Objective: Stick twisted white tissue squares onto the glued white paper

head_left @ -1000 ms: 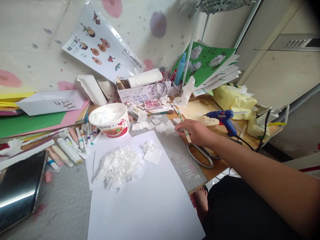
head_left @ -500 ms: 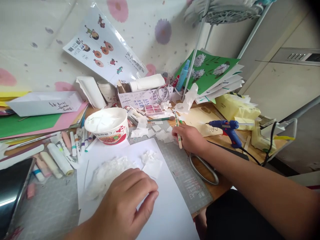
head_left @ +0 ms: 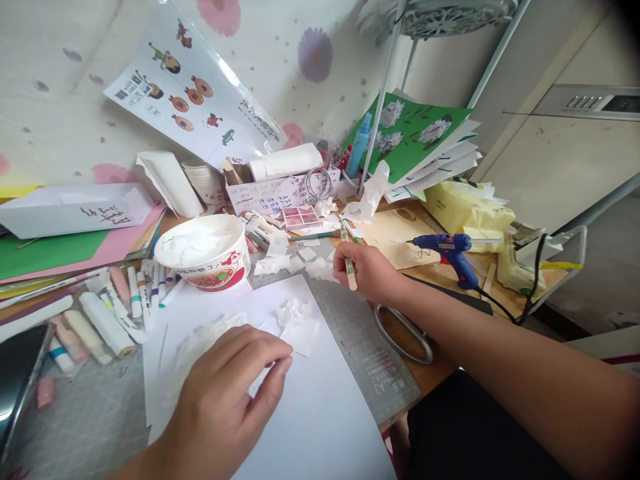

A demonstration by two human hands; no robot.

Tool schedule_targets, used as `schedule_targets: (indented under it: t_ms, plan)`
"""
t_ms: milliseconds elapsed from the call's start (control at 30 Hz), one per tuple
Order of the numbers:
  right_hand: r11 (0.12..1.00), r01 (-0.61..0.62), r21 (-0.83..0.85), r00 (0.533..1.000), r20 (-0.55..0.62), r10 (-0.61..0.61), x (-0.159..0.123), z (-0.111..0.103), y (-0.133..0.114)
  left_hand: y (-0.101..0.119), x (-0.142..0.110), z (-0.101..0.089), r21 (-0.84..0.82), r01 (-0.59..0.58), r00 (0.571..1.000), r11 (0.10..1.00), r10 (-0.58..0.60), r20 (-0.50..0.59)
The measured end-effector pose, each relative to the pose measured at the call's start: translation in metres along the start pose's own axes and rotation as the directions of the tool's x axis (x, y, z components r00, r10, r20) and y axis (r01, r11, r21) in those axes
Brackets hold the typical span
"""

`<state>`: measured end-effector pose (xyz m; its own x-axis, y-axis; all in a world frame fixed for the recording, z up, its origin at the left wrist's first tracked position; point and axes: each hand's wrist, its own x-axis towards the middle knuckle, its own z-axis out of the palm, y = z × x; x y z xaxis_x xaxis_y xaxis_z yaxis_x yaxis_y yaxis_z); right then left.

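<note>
My right hand [head_left: 367, 273] is closed around a thin patterned stick [head_left: 349, 257], held roughly upright beside loose white paper scraps [head_left: 320, 268]. My left hand [head_left: 230, 387] is over a white paper sheet [head_left: 330, 400], thumb and index fingertips pressed together. Anything between those fingertips is too small to make out. Behind that hand, partly hidden, lies a fluffy pile of white tissue [head_left: 200, 340]. A crumpled white tissue piece [head_left: 297, 323] rests on the sheet to its right. A white paper bowl [head_left: 210, 257] holding white tissue stands beyond.
A blue glue gun [head_left: 447, 247] with a black cord lies right of my forearm. Scissors handles [head_left: 403, 333] show beneath it. Markers [head_left: 135, 293] and a dark-screened device [head_left: 20, 387] lie at left. A teal-handled paintbrush [head_left: 315, 235] and a pink palette [head_left: 301, 216] sit farther back.
My left hand has moved slightly away from me and left, and its thumb and index finger have come together. My right hand grips the stick more tightly. The view has shifted a little right.
</note>
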<state>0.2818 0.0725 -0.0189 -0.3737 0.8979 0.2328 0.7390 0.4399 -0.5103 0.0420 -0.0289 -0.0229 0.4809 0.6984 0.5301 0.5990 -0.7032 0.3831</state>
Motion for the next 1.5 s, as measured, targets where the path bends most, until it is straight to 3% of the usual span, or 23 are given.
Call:
schedule_targets:
  t_ms: [67, 133, 200, 367, 467, 567, 800, 967, 1100, 1367, 1500]
  plan:
    - [0.981, 0.002, 0.192, 0.997, 0.074, -0.016, -0.016, -0.007, -0.016, 0.0, -0.002, 0.0, -0.009, 0.091, 0.996, 0.996, -0.091, -0.017]
    - [0.863, -0.035, 0.505, 0.977, 0.198, -0.076, -0.033, -0.011, -0.032, 0.002, -0.003, 0.0, -0.035, 0.199, 0.98, 0.979, -0.199, -0.023]
    - [0.794, -0.082, 0.603, 0.954, 0.278, -0.112, -0.048, -0.009, -0.045, 0.003, -0.002, 0.002, -0.071, 0.259, 0.966, 0.963, -0.259, 0.003]
    - [0.826, -0.047, 0.562, 0.968, 0.229, -0.1, -0.064, 0.014, -0.054, 0.006, 0.004, 0.006, -0.029, 0.249, 0.951, 0.968, -0.238, 0.199]
    - [0.87, 0.083, 0.486, 0.98, 0.117, -0.159, -0.066, 0.022, -0.051, 0.004, 0.008, 0.007, 0.067, 0.264, 0.93, 0.962, -0.272, 0.247]
    - [0.891, 0.225, 0.395, 0.968, 0.009, -0.249, -0.067, 0.013, -0.045, 0.001, 0.011, 0.008, 0.164, 0.252, 0.923, 0.954, -0.288, 0.256]
    - [0.914, 0.276, 0.296, 0.96, -0.123, -0.25, -0.069, -0.022, -0.036, 0.0, 0.029, 0.01, 0.241, 0.271, 0.906, 0.932, -0.332, 0.264]
    - [0.878, 0.384, 0.287, 0.923, -0.094, -0.373, -0.074, -0.015, -0.038, -0.002, 0.038, 0.02, 0.331, 0.291, 0.902, 0.898, -0.373, 0.217]
    - [0.87, 0.471, 0.142, 0.881, -0.03, -0.472, -0.076, 0.002, -0.034, -0.005, 0.039, 0.025, 0.321, 0.317, 0.898, 0.893, -0.391, 0.201]
    - [0.861, 0.508, -0.011, 0.861, -0.031, -0.508, -0.078, 0.012, -0.027, -0.005, 0.041, 0.03, 0.349, 0.337, 0.89, 0.874, -0.416, 0.184]
    - [0.856, 0.514, -0.061, 0.857, -0.012, -0.515, -0.076, 0.012, -0.028, -0.005, 0.039, 0.03, 0.369, 0.304, 0.906, 0.878, -0.386, 0.172]
